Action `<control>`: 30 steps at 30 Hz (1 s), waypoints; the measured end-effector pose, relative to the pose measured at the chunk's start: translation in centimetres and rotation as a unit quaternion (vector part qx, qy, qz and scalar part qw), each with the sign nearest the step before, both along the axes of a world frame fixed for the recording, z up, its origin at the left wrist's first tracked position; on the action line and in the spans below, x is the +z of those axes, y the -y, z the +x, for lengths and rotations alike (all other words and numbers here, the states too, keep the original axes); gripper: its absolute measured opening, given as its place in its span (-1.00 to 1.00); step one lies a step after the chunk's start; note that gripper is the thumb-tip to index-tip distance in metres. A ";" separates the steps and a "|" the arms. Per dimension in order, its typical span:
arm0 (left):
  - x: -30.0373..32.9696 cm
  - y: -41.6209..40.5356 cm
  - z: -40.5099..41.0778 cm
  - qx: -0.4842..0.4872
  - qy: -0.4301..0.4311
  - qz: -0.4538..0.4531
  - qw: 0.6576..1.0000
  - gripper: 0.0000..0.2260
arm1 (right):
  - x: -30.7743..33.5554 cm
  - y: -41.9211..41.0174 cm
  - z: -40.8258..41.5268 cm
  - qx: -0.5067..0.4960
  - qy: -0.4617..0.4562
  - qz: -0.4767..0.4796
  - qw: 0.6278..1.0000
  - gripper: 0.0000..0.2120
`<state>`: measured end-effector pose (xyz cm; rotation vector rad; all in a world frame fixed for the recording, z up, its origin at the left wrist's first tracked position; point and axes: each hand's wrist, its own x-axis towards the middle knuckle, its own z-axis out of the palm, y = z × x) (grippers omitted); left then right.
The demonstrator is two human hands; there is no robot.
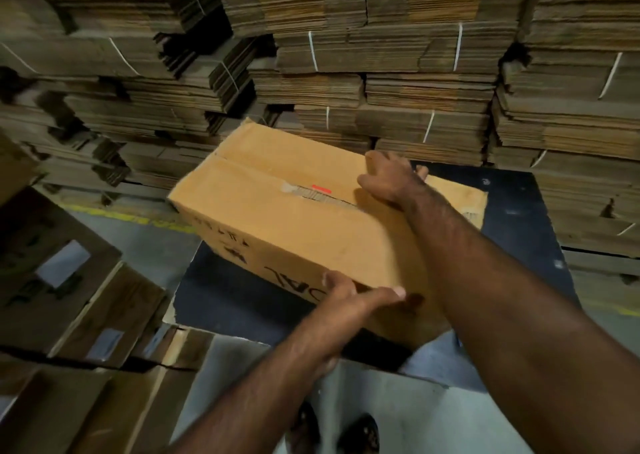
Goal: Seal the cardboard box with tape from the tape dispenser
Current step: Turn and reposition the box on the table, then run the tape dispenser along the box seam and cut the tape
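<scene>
a cardboard box (277,218) is lying on a dark blue surface (221,297), turned a little so that one corner is pointing away from the person. its two top flaps are meeting along the middle, and a torn piece of old tape and a small red mark (321,188) are showing on the seam.

the right hand (388,179) is resting on the far right part of the top, near the seam, with the fingers bent over the far edge of the box, so it is gripping the box there. the left hand (349,297) is pressing on the near side of the box, on the low edge beside black printed letters; its thumb is lying straight along the side, and the other fingers are hidden, so i cannot tell if they are curling under the box.

behind the box, stacks of flat cardboard (381,72) tied with white string are standing. at the left, other brown boxes (69,280) are sitting on the grey floor (398,412). the person's feet (360,433) are showing at the bottom.
</scene>
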<state>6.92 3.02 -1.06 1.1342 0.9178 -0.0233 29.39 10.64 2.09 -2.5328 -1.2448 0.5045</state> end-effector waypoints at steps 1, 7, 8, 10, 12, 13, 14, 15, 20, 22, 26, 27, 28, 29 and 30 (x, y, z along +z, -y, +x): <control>0.6 0.3 -0.3 -0.032 -0.017 0.014 0.999 0.27 | -0.1 -0.1 -0.2 0.001 0.012 0.004 1.000 -0.46; 4.3 -6.3 -3.9 -0.050 -0.087 0.376 0.921 -0.83 | 0.4 2.5 -2.0 -0.003 0.052 0.009 0.999 -0.49; 4.8 -8.2 -4.3 -0.027 -0.094 0.451 0.887 -0.88 | 0.6 3.4 -3.1 0.006 0.045 0.019 0.999 -0.46; 5.2 -12.3 -4.3 -0.003 -0.096 0.560 0.823 -0.87 | 0.7 5.1 -6.0 0.059 0.015 0.018 0.998 -0.30; 4.8 -16.5 -4.0 -0.046 -0.113 0.643 0.756 -0.73 | 0.3 6.3 -9.1 0.130 0.013 -0.021 0.991 -0.02; 4.2 -18.4 -4.1 -0.094 -0.142 0.667 0.726 -0.62 | -0.2 6.7 -10.3 0.157 0.033 -0.042 0.986 0.11; 3.5 -20.0 -4.3 -0.144 -0.173 0.673 0.704 -0.53 | -0.7 7.0 -11.1 0.176 0.066 -0.059 0.980 0.19; 2.8 -21.4 -4.6 -0.185 -0.192 0.671 0.692 -0.47 | -1.4 7.3 -11.5 0.187 0.106 -0.069 0.974 0.21; -0.2 -23.0 -5.4 -0.240 -0.192 0.666 0.679 -0.39 | -2.7 7.3 -9.0 0.181 0.190 -0.079 0.962 0.16; -0.4 -21.6 -4.7 -0.228 -0.202 0.676 0.671 -0.36 | -2.2 7.6 -7.5 0.176 0.177 -0.088 0.964 0.15; -0.6 -19.7 -3.3 -0.202 -0.199 0.676 0.680 -0.37 | -0.3 8.7 -5.5 0.127 0.125 -0.126 0.976 0.08; -0.6 -19.7 -3.1 -0.198 -0.177 0.681 0.683 -0.39 | 0.2 8.4 -5.8 0.114 0.103 -0.114 0.982 0.03; -0.5 -19.9 -2.9 -0.199 -0.146 0.692 0.678 -0.43 | 0.4 7.5 -6.4 0.103 0.084 -0.086 0.987 -0.04; -0.6 -20.2 -2.6 -0.206 -0.113 0.707 0.667 -0.46 | 0.4 6.2 -7.3 0.093 0.072 -0.044 0.992 -0.11; -0.5 -20.4 -2.3 -0.214 -0.082 0.717 0.658 -0.49 | 0.1 4.5 -8.5 0.081 0.065 0.000 0.995 -0.20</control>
